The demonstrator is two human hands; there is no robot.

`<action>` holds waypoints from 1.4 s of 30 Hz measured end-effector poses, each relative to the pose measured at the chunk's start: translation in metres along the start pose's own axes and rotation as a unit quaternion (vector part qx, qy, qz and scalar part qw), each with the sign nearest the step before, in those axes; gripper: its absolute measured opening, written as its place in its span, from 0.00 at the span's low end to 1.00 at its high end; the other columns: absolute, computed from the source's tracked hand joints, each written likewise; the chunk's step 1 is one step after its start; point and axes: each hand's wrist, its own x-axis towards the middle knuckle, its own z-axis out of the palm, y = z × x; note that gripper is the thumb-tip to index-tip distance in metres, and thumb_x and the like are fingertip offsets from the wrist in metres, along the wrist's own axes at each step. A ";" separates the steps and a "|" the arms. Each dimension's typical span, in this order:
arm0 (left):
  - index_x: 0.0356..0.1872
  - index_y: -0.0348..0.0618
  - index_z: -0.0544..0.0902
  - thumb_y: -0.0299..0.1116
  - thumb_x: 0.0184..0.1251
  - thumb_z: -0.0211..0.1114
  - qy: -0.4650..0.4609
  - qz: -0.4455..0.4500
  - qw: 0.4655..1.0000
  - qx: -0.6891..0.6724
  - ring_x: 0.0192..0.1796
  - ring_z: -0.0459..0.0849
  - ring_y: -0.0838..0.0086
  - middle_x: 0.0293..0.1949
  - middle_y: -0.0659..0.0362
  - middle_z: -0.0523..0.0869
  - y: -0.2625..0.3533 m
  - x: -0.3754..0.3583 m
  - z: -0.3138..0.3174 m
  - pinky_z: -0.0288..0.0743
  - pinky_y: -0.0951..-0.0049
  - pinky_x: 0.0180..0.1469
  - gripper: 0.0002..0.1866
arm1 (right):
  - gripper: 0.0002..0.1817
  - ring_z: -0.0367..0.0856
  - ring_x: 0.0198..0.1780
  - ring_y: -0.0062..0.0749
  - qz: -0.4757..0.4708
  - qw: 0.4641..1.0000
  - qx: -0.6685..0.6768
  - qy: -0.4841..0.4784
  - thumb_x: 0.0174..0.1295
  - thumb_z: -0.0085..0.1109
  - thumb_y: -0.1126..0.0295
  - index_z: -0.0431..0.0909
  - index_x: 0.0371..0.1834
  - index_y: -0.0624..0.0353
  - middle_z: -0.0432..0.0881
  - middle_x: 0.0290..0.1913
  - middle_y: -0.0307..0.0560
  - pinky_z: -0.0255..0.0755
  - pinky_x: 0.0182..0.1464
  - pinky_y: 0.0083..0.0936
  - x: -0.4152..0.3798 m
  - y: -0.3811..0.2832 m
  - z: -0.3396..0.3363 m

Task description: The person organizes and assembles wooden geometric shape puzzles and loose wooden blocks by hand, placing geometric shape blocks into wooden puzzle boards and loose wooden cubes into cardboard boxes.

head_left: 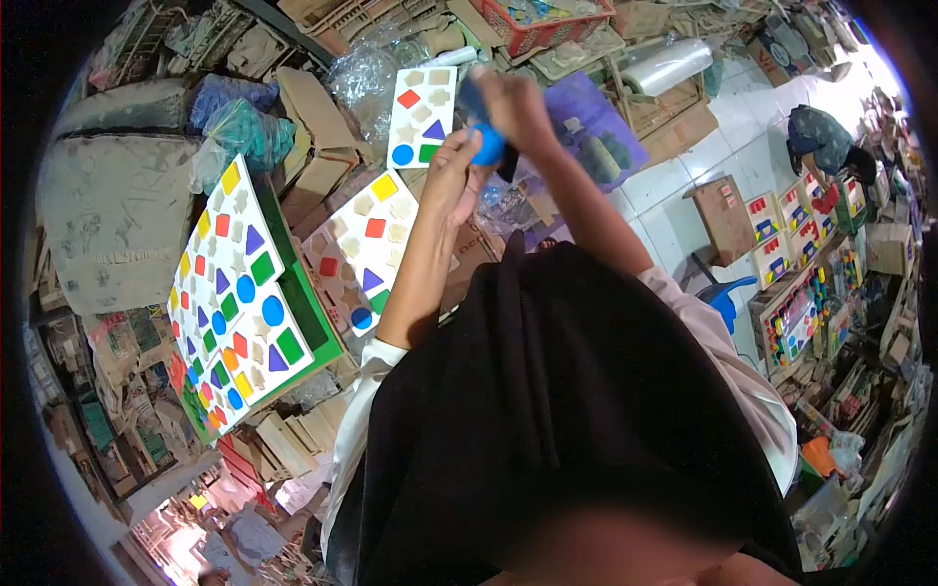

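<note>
My left hand (455, 174) is closed on a blue round piece (490, 145), gripping it at its left edge. Right beside it, my right hand (516, 105) is curled and smeared by motion. A dark bluish object (473, 98) shows at its fingers, too blurred to name. Just left of the hands lies a white shape board (403, 115) with a red diamond, a purple triangle, a blue circle and a green piece in it. Nearer my left forearm is a second shape board (342, 227), partly covered by the arm.
Several filled shape boards (210, 256) lean overlapped at the left on a green board (311, 311). A purple sheet (635, 156) lies right of my hands. A red basket (547, 35) stands beyond. Another person (826, 137) bends near more boards at the right.
</note>
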 end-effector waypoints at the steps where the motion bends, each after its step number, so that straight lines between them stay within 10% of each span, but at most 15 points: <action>1: 0.51 0.40 0.71 0.31 0.65 0.55 -0.026 -0.004 0.998 -0.060 0.44 0.79 0.72 0.43 0.57 0.78 0.006 -0.010 0.014 0.76 0.67 0.47 0.15 | 0.26 0.74 0.21 0.25 0.036 0.997 0.069 -0.005 0.59 0.50 0.50 0.76 0.22 0.67 0.75 0.17 0.42 0.68 0.27 0.26 0.008 -0.006 -0.012; 4: 0.54 0.41 0.67 0.32 0.65 0.55 0.079 0.034 0.984 -0.157 0.47 0.77 0.71 0.47 0.56 0.76 0.001 0.000 0.023 0.75 0.66 0.49 0.18 | 0.22 0.76 0.21 0.30 0.101 0.978 0.182 0.016 0.58 0.52 0.51 0.77 0.24 0.62 0.77 0.19 0.41 0.71 0.29 0.27 0.012 0.007 -0.013; 5: 0.55 0.42 0.66 0.32 0.65 0.55 0.085 0.046 0.979 -0.178 0.49 0.76 0.71 0.49 0.57 0.74 0.000 0.005 0.021 0.74 0.67 0.49 0.19 | 0.20 0.77 0.23 0.35 -0.186 0.981 0.032 0.041 0.57 0.53 0.52 0.77 0.25 0.61 0.79 0.21 0.43 0.71 0.31 0.28 -0.003 0.008 0.000; 7: 0.53 0.44 0.68 0.32 0.64 0.57 0.109 0.000 0.979 -0.170 0.46 0.77 0.73 0.46 0.59 0.76 -0.002 0.007 0.031 0.74 0.70 0.48 0.17 | 0.20 0.78 0.31 0.45 -0.363 0.918 -0.132 0.089 0.54 0.57 0.53 0.77 0.25 0.63 0.80 0.27 0.51 0.71 0.40 0.28 -0.029 0.005 0.009; 12: 0.52 0.43 0.71 0.36 0.63 0.58 0.037 0.032 0.998 -0.045 0.42 0.77 0.76 0.43 0.61 0.78 0.000 0.002 0.033 0.74 0.74 0.43 0.17 | 0.22 0.79 0.27 0.43 0.033 0.994 -0.101 0.040 0.61 0.47 0.54 0.76 0.23 0.64 0.78 0.24 0.56 0.68 0.27 0.33 0.028 0.017 -0.010; 14: 0.50 0.42 0.72 0.34 0.62 0.58 -0.001 -0.028 0.999 -0.028 0.40 0.78 0.76 0.42 0.61 0.79 -0.002 -0.012 0.054 0.73 0.73 0.41 0.16 | 0.22 0.71 0.18 0.30 -0.126 0.969 -0.179 0.117 0.60 0.51 0.57 0.75 0.19 0.66 0.75 0.19 0.59 0.66 0.26 0.29 0.053 0.056 -0.026; 16: 0.48 0.42 0.73 0.35 0.62 0.59 0.076 -0.047 0.993 -0.076 0.42 0.78 0.74 0.41 0.61 0.79 -0.003 0.009 0.041 0.73 0.70 0.43 0.15 | 0.20 0.71 0.19 0.28 0.011 0.981 0.173 0.091 0.59 0.53 0.57 0.75 0.20 0.64 0.76 0.19 0.53 0.67 0.26 0.28 0.048 0.018 -0.046; 21: 0.47 0.43 0.72 0.27 0.64 0.52 0.101 -0.052 0.970 -0.214 0.46 0.77 0.73 0.44 0.60 0.77 -0.012 0.030 0.029 0.72 0.75 0.50 0.10 | 0.19 0.77 0.24 0.47 -0.476 0.870 -0.085 0.099 0.57 0.55 0.56 0.77 0.20 0.62 0.76 0.18 0.53 0.68 0.28 0.33 -0.005 0.013 0.003; 23: 0.46 0.42 0.72 0.27 0.64 0.52 0.140 -0.019 0.974 -0.177 0.46 0.77 0.74 0.45 0.59 0.77 -0.014 0.026 0.031 0.73 0.76 0.49 0.10 | 0.22 0.71 0.19 0.42 -0.114 0.988 -0.106 -0.005 0.56 0.55 0.54 0.77 0.20 0.65 0.74 0.19 0.59 0.66 0.27 0.30 -0.014 0.006 0.004; 30: 0.40 0.39 0.73 0.29 0.65 0.54 0.030 0.007 0.999 -0.044 0.43 0.78 0.76 0.42 0.57 0.78 0.011 0.004 0.045 0.75 0.80 0.44 0.07 | 0.26 0.77 0.17 0.32 0.171 0.980 0.088 -0.042 0.60 0.48 0.53 0.76 0.22 0.69 0.77 0.18 0.52 0.68 0.20 0.25 0.046 0.018 -0.017; 34: 0.44 0.38 0.73 0.29 0.64 0.54 0.040 0.010 0.996 -0.081 0.41 0.79 0.75 0.39 0.59 0.79 0.010 0.015 0.036 0.75 0.77 0.43 0.09 | 0.24 0.77 0.18 0.32 0.123 0.970 0.212 -0.009 0.60 0.50 0.52 0.76 0.25 0.68 0.77 0.18 0.50 0.69 0.21 0.26 0.026 0.010 -0.023; 36: 0.43 0.39 0.74 0.26 0.64 0.53 0.029 0.049 0.991 -0.121 0.40 0.80 0.75 0.38 0.58 0.81 0.002 0.026 0.022 0.77 0.76 0.41 0.08 | 0.21 0.78 0.23 0.43 -0.263 0.961 -0.044 0.070 0.57 0.54 0.54 0.76 0.26 0.66 0.78 0.21 0.52 0.70 0.28 0.33 0.006 0.012 -0.002; 38: 0.43 0.38 0.74 0.23 0.63 0.52 0.087 0.034 0.988 -0.121 0.40 0.80 0.75 0.38 0.57 0.80 0.006 0.016 0.037 0.77 0.78 0.40 0.09 | 0.20 0.76 0.28 0.51 -0.186 0.979 -0.079 -0.015 0.54 0.57 0.54 0.76 0.27 0.64 0.78 0.24 0.55 0.68 0.34 0.37 -0.002 0.010 0.006; 40: 0.42 0.37 0.74 0.22 0.61 0.54 0.063 0.018 0.998 -0.004 0.40 0.80 0.76 0.39 0.56 0.80 0.014 0.013 0.024 0.77 0.78 0.39 0.08 | 0.17 0.78 0.35 0.26 -0.048 0.987 -0.099 -0.117 0.58 0.53 0.59 0.77 0.32 0.66 0.81 0.33 0.47 0.70 0.40 0.25 0.003 -0.004 -0.002; 42: 0.41 0.39 0.75 0.23 0.60 0.57 0.035 -0.007 0.999 -0.013 0.37 0.80 0.76 0.37 0.59 0.80 0.014 0.007 0.027 0.77 0.78 0.38 0.08 | 0.18 0.78 0.32 0.22 0.117 0.939 0.208 -0.249 0.60 0.52 0.58 0.78 0.33 0.65 0.81 0.32 0.45 0.70 0.37 0.22 0.018 0.006 -0.003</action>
